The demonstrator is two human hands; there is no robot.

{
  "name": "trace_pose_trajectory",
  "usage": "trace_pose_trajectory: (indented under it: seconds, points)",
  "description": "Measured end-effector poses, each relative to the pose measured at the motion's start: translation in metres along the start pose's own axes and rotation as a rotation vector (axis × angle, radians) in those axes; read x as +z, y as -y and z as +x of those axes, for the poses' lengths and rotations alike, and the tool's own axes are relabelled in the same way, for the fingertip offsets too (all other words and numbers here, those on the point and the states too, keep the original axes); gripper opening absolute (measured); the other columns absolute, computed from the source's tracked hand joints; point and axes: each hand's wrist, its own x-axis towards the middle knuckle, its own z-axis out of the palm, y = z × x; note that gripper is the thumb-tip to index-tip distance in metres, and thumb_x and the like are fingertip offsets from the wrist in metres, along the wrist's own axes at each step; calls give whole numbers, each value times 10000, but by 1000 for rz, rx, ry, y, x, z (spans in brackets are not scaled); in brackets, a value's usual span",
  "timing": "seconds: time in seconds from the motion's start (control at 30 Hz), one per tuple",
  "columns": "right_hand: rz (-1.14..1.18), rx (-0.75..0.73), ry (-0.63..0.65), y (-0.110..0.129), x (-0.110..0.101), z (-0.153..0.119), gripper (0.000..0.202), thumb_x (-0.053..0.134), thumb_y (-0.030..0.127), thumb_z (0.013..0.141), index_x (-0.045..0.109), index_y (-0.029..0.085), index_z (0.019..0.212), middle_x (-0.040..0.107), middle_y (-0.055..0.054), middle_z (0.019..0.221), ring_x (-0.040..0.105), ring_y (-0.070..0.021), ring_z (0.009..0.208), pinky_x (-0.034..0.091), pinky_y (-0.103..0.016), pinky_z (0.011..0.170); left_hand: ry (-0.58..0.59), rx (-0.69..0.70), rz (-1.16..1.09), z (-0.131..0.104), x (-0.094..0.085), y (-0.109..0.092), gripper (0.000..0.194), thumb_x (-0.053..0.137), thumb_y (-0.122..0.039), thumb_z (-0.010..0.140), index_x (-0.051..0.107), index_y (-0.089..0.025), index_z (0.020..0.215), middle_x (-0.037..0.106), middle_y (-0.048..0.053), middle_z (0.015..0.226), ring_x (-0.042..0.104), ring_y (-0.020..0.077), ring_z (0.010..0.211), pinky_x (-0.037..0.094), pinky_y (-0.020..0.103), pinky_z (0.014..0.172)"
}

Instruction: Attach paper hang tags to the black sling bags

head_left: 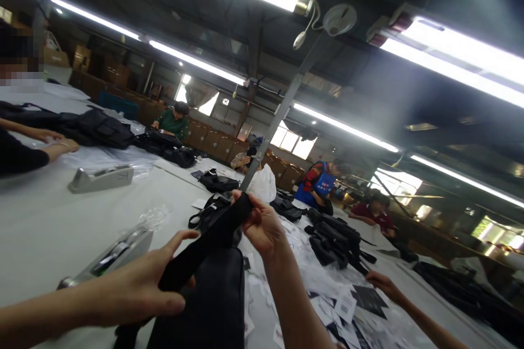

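Note:
A wide black strap (208, 237) runs slantwise over a black bag (210, 300) at the bottom centre. The strap's upper end is pinched between the fingers of my right hand (262, 223). Lower on the strap, my left hand (147, 278) is spread around it, with the thumb below and a finger reaching above; whether it presses on the strap is hard to tell. Beside my left hand lies a grey tape dispenser (118, 256). Another small black bag (213, 210) sits just behind the strap.
A second tape dispenser (102, 179) stands on the white table (33, 218) at the left. Cards and plastic (327, 305) litter the right side, near black bags (335, 237). Another person's hand (382, 283) reaches in from the right; other arms are at far left. A metal post (274, 125) rises ahead.

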Motion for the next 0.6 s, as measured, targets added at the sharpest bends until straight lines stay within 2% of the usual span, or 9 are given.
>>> trace_pose_trajectory:
  seconds: [0.07,0.1,0.17,0.23,0.27,0.4,0.47,0.53,0.6]
  points:
    - [33,-124,29,16,6,3,217,496,103,843,614,106,1024,710,-75,953,657,-154,914,529,-313,857,286,-99,140,0,-5,1,660,742,-289,659,478,-273,1263,689,9,953,616,223,857,472,260,708]
    - [39,-168,40,22,8,4,239,478,90,845,613,115,1040,705,-69,986,645,-153,957,522,-326,880,379,-140,159,-2,-7,3,561,722,-334,688,530,-249,1208,691,20,956,618,218,863,467,250,697]
    - [7,-204,48,31,10,7,251,456,91,854,618,119,1043,701,-71,1009,634,-155,989,527,-328,876,473,-173,155,-4,-8,9,428,664,-421,744,593,-212,1111,705,36,905,631,206,841,454,241,689]
    - [-84,-160,60,34,12,9,233,463,112,856,629,105,1020,704,-92,986,651,-171,948,550,-311,814,470,-145,114,-5,-6,10,406,589,-470,798,585,-188,1090,714,41,776,641,194,754,443,248,659]
    - [-130,-132,74,34,15,9,220,476,117,851,632,101,1006,707,-99,969,662,-180,914,558,-310,781,430,-119,78,-4,-4,7,402,554,-476,821,571,-179,1091,713,44,736,641,191,724,440,252,647]
    - [-200,-73,100,40,32,9,141,556,112,803,634,119,919,721,-81,868,686,-182,787,572,-311,704,277,-31,-125,9,-4,-20,357,497,-455,861,537,-172,1074,714,63,722,639,195,671,443,276,630]
    - [-188,-95,67,48,42,12,114,556,100,795,631,117,880,723,-68,804,684,-160,722,572,-269,654,322,15,-197,19,-9,-27,370,579,-426,816,535,-173,1082,716,68,766,646,208,689,450,307,674]
    - [-165,-167,21,59,46,18,118,538,81,795,631,112,861,719,-52,749,675,-135,658,563,-220,595,400,18,-213,26,-14,-15,426,675,-361,743,544,-173,1102,714,75,844,641,224,784,441,319,729]
    - [-150,-257,-1,69,44,24,126,532,75,794,635,110,859,715,-41,728,667,-120,627,550,-186,561,441,-55,-205,26,-12,16,457,737,-282,670,580,-180,1087,697,72,940,613,224,877,428,292,739]
